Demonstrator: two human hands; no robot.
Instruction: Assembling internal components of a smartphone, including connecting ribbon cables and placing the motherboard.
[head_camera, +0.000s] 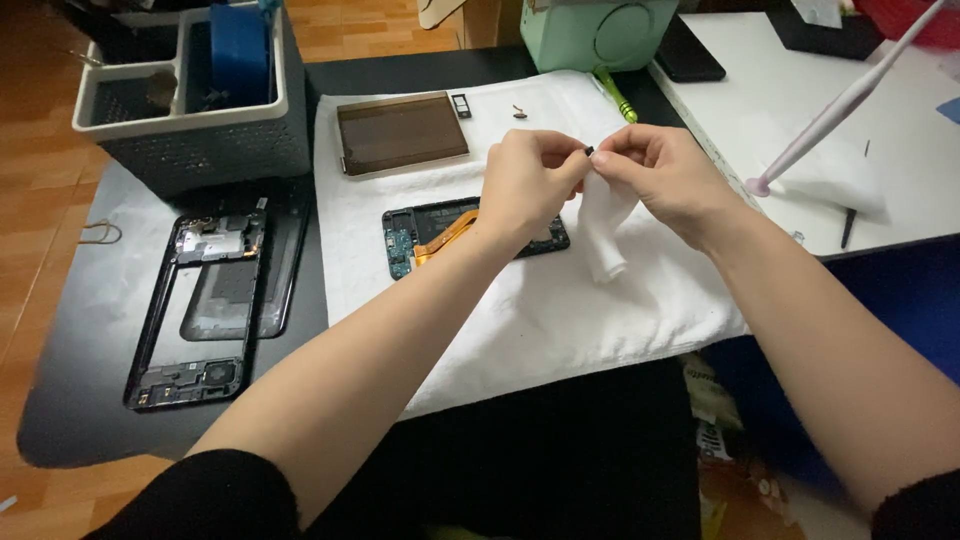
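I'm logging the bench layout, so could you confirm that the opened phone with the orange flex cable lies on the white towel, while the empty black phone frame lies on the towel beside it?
Not quite. The head view shows the opened phone with the orange flex cable on the white towel, but the empty black phone frame lies off the towel, on the dark table to its left.
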